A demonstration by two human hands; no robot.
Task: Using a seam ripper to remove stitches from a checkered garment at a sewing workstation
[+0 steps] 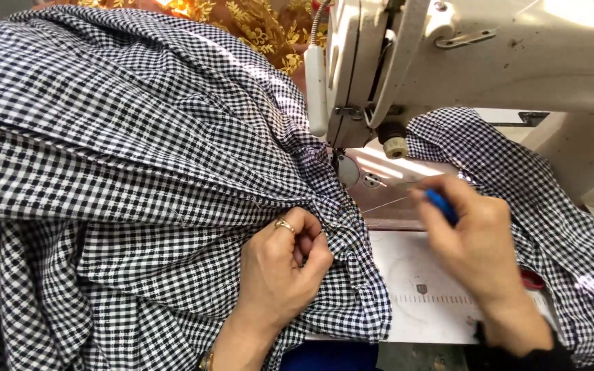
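My left hand point(284, 264) has its fingers curled in, thumb and forefinger pinching a gathered fold of the black-and-white gingham cotton fabric point(125, 172) right at its bunched seam edge. A thin gold ring point(284, 225) sits on one finger of that hand, and a gold bracelet point(207, 360) shows at the wrist. My right hand point(479, 247) is blurred; its fingers are pressed together around a small blue-handled tool point(441, 204), though I cannot tell what kind of tool it is. A fine pale thread point(383, 204) runs between the pinched seam and the right hand.

The gingham fabric spreads in heavy folds over the whole left side of my view, passes under the needle area, and comes out again to the right behind the right hand, draping over the table edge there.

Beneath it lies the flat white bed of the sewing table point(421, 302), marked with a printed ruler scale near my right wrist. Just behind the hands is the shiny metal needle plate point(372, 182), brightly lit. Above it stands the cream-coloured industrial sewing machine point(517, 55), its head scuffed, with a round cream knob point(396, 146) hanging below it. At the top of the view, beyond the gingham, I see orange cloth with a gold floral pattern point(256, 24). A small red object point(532, 279) peeks out beside my right hand.
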